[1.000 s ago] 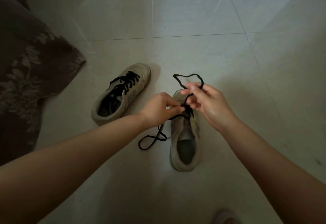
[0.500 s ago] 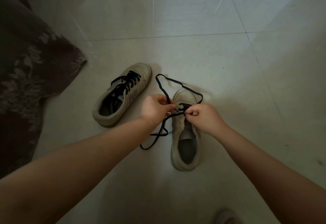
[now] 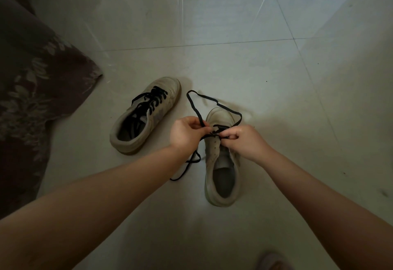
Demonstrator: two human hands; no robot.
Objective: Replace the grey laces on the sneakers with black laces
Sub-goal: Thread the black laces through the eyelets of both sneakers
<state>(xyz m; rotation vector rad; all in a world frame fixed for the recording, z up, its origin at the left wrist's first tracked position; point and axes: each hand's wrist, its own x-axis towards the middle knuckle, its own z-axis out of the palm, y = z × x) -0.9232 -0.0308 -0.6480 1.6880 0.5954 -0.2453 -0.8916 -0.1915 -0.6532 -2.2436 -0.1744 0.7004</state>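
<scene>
Two beige sneakers stand on the tiled floor. The left sneaker [image 3: 146,116] is laced with a black lace. The right sneaker [image 3: 221,171] has a black lace [image 3: 194,104] through its front eyelets only. My left hand [image 3: 187,133] pinches one strand of that lace at the shoe's left side. My right hand [image 3: 244,142] pinches the lace over the eyelets near the toe. A loop of lace lies past the toe, and a loose end trails on the floor left of the shoe.
A dark floral fabric [image 3: 32,99] covers the left side of the floor. A blurred pale object [image 3: 274,261] shows at the bottom edge. Pale tiles stretch beyond the shoes and to the right.
My right hand came down from above the toe to the eyelets. The lace loop it held up now lies on the floor past the toe. My left hand stayed by the shoe.
</scene>
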